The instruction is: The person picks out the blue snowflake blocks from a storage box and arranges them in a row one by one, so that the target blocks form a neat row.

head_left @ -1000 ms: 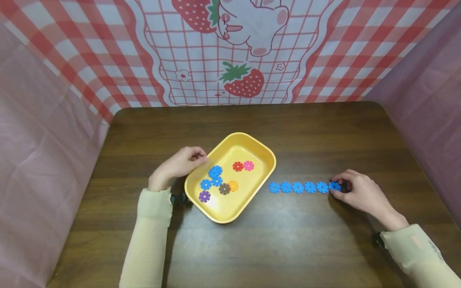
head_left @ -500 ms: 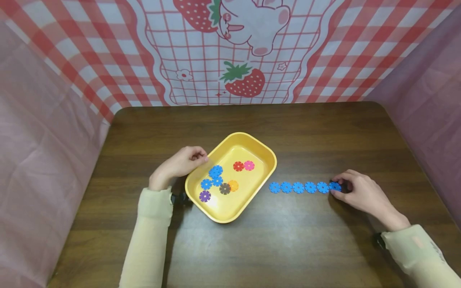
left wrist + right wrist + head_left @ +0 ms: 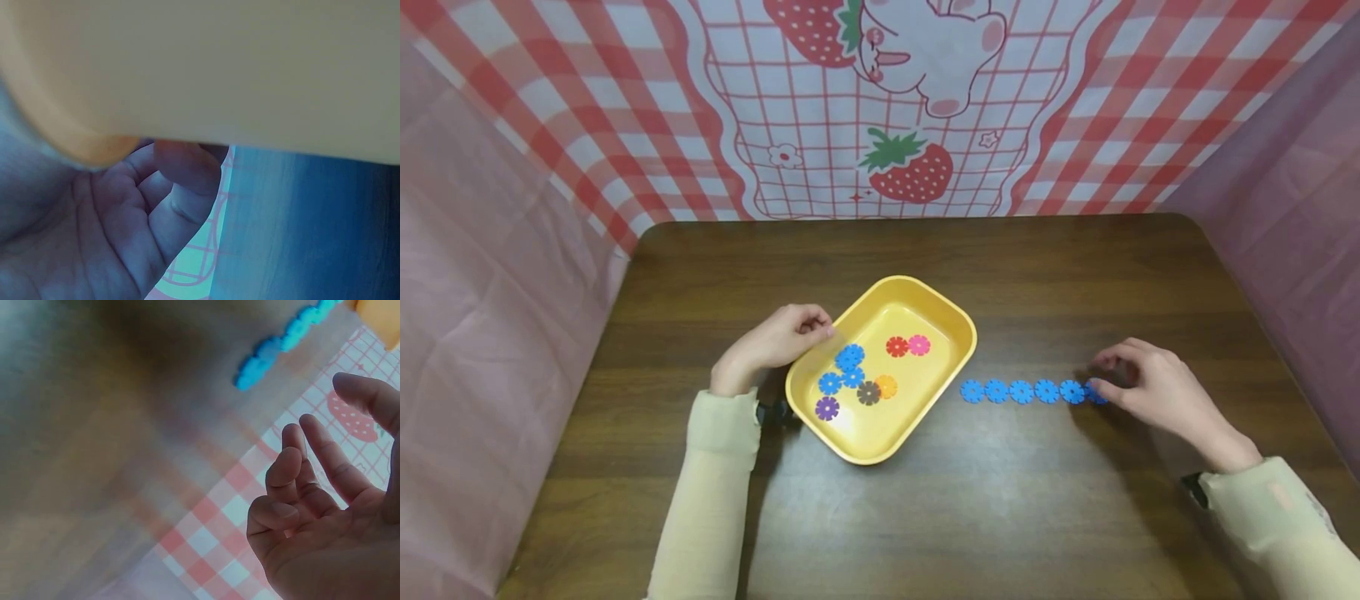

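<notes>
In the head view, a row of several blue notched discs (image 3: 1021, 392) lies joined edge to edge on the brown table, right of a yellow tray (image 3: 951, 333). My right hand (image 3: 1172, 400) hovers over the row's right end with thumb and index finger apart, partly covering the last disc. The right wrist view shows that hand (image 3: 325, 506) holding nothing, apart from the blue row (image 3: 281, 344). At the tray's left rim, my left hand (image 3: 778, 337) grips the edge with curled fingers. Behind the tray wall (image 3: 219, 69) in the left wrist view, its fingertips are partly hidden.
Inside the tray lie several blue discs (image 3: 850, 358), a purple disc (image 3: 827, 408), a brown disc (image 3: 868, 393) by an orange one (image 3: 887, 387), and a red disc (image 3: 896, 347) beside a pink one (image 3: 919, 345). A strawberry-print cloth (image 3: 820, 108) hangs behind the table (image 3: 1000, 517).
My right hand has let go of the last blue disc and lifted slightly, its thumb and index finger spreading apart. The left hand, the tray and the blue row stay put.
</notes>
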`<state>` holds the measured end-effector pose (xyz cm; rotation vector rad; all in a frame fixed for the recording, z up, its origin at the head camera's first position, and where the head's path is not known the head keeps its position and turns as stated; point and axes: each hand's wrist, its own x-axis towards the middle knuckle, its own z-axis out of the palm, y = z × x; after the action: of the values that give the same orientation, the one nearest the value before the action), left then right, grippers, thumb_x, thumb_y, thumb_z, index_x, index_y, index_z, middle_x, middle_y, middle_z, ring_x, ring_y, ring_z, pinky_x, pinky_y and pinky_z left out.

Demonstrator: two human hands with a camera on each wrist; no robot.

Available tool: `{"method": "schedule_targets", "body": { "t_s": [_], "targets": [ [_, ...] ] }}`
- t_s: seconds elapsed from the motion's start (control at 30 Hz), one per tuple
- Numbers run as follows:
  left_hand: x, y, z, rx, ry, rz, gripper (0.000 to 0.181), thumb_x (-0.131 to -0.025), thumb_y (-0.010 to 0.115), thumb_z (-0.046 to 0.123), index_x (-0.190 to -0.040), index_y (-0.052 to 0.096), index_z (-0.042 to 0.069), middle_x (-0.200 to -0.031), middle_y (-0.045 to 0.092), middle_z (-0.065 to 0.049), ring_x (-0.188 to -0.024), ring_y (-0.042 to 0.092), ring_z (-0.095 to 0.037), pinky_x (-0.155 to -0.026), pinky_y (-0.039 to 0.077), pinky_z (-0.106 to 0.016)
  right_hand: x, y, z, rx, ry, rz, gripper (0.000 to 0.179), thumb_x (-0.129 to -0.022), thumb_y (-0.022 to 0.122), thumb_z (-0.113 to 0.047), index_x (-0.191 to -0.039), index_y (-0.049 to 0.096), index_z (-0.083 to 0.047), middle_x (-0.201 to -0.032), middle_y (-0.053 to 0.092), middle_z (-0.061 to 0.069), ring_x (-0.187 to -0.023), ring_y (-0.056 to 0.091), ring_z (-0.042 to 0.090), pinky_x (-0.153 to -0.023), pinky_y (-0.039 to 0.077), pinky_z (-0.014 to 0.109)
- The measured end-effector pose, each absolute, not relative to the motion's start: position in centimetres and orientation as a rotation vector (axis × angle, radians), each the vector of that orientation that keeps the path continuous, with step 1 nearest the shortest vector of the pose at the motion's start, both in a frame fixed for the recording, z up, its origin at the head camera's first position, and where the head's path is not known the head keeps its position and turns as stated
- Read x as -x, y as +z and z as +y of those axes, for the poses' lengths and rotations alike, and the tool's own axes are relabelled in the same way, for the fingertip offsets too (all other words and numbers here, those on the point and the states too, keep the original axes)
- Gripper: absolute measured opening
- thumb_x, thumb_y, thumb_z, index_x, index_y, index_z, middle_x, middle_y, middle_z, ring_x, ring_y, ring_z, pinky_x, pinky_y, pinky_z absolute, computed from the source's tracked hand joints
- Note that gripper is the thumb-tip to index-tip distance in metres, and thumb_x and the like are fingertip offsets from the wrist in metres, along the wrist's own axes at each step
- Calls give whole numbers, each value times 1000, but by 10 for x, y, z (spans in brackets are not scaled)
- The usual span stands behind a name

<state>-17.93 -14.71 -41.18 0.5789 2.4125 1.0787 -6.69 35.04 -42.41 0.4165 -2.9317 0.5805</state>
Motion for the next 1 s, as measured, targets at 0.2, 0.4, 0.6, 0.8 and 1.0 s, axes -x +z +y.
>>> {"method": "schedule_targets", "body": {
  "t_s": [0.2, 0.4, 0.6, 0.8, 1.0],
  "targets": [
    [179, -411, -147, -572, 1078, 2412, 23, -100, 62, 18, -110, 67, -1, -94, 66, -10, -83, 58, -22, -76, 51, -34, 79, -411, 341, -483, 653, -2918, 31, -77, 85, -14, -103, 71, -5, -87, 63, 1, -65, 45, 9, -57, 37, 23],
    [179, -411, -148, -557, 1085, 2399, 23, -100, 63, 19, -110, 67, -1, -94, 66, -10, -83, 58, -22, -76, 51, -34, 91, -397, 324, -550, 691, -2909, 31, -80, 83, -14, -106, 70, -4, -88, 63, 3, -67, 48, 12, -58, 39, 23],
    [179, -411, -149, -562, 1090, 2395, 23, -99, 63, 19, -110, 67, -1, -95, 66, -10, -84, 58, -22, -77, 51, -34, 105, -383, 297, -532, 748, -2918, 32, -80, 84, -15, -108, 71, -7, -87, 62, -2, -69, 49, 14, -60, 41, 26],
    [179, -410, -149, -552, 1087, 2400, 23, -99, 63, 19, -111, 67, 0, -95, 66, -10, -85, 58, -23, -78, 52, -34, 119, -374, 268, -585, 786, -2898, 33, -80, 84, -14, -109, 71, -8, -87, 61, -2, -70, 51, 18, -61, 43, 27],
    [180, -413, -149, -570, 1088, 2401, 23, -99, 63, 19, -110, 67, 0, -95, 66, -10, -85, 59, -22, -79, 52, -35, 132, -372, 241, -694, 838, -2861, 34, -81, 84, -16, -111, 70, -8, -85, 60, -1, -71, 51, 18, -61, 43, 28]
  ]
}}
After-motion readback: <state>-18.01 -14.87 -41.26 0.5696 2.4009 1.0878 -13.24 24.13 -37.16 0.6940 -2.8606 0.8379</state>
